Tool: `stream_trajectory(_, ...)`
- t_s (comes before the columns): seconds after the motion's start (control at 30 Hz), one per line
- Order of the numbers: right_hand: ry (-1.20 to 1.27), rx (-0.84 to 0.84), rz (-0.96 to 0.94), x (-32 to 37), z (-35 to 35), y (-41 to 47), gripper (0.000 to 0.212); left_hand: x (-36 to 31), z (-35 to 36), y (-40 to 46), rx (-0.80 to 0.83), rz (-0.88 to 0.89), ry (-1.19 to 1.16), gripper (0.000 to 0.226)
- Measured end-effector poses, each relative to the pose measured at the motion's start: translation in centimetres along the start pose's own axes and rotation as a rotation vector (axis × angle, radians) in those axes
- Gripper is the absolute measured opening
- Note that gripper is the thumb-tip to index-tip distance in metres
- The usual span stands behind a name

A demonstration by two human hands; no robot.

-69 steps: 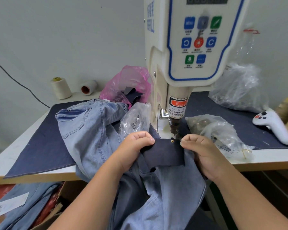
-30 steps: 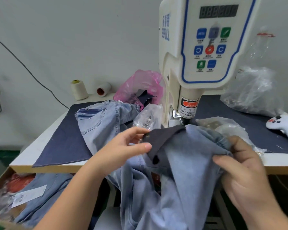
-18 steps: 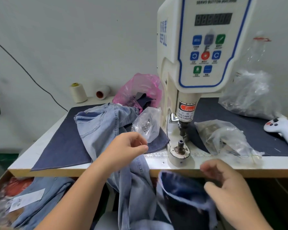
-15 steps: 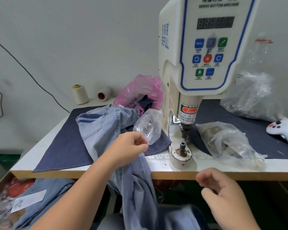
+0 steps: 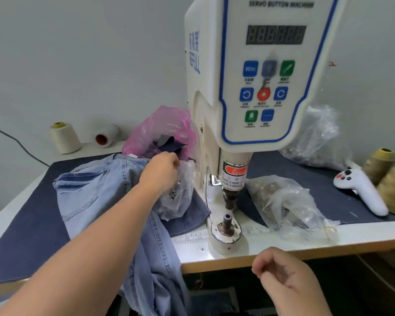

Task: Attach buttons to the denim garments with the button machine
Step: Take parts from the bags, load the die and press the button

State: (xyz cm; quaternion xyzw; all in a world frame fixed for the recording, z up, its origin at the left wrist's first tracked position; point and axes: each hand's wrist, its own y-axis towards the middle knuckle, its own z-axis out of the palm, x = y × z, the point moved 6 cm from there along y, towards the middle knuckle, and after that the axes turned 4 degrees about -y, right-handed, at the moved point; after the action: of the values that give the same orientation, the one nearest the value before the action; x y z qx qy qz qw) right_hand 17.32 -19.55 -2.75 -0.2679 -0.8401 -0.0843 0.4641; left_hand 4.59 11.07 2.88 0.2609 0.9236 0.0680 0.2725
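1. The button machine is standing upright on the desk, its control panel facing the viewer; its lower die post is sitting bare directly below the head.
2. The light denim garment is lying to the left of the button machine, spreading over a dark cloth mat and hanging over the front edge of the desk.
3. The left hand is reaching over the denim garment, just left of the button machine, with its fingers going into a clear plastic bag of small metal parts; the fingertips are hidden, so whether they are pinching anything cannot be told.
4. The right hand is hovering in front of the desk edge, below and slightly right of the button machine, fingers loosely curled and holding nothing, apart from the garment.
5. A second clear bag is lying just right of the button machine, and a pink bag is sitting behind the left hand.
6. A white handheld controller is resting far right of the button machine; two pale thread spools are sitting far left, by the wall.
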Motion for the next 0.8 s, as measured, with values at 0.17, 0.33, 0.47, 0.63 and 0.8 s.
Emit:
stream_trajectory(0.17,-0.009,-0.008,-0.015,-0.5,-0.6,0.4,0.044,2.3,2.3,3.3,0.122,-0.063,0.161,0.034)
stream_trajectory(0.33,0.053,-0.067,-0.025,-0.7,-1.3,0.7,0.047,2.7,3.7,3.4,0.274,-0.22,0.333,0.034)
stream_trajectory(0.47,0.02,-0.172,-0.14,0.6,-3.0,1.7,0.044,1.4,0.5,-0.2,-0.263,-0.042,-0.197,0.011)
stream_trajectory(0.63,-0.242,-0.357,-0.173,1.2,-6.4,5.6,0.035,0.5,1.0,-4.0,0.035,0.047,0.033,0.012)
stream_trajectory(0.8,-0.611,-0.3,0.019,-0.7,-6.9,9.1,0.033,0.8,2.0,-5.0,0.195,0.096,0.209,0.02)
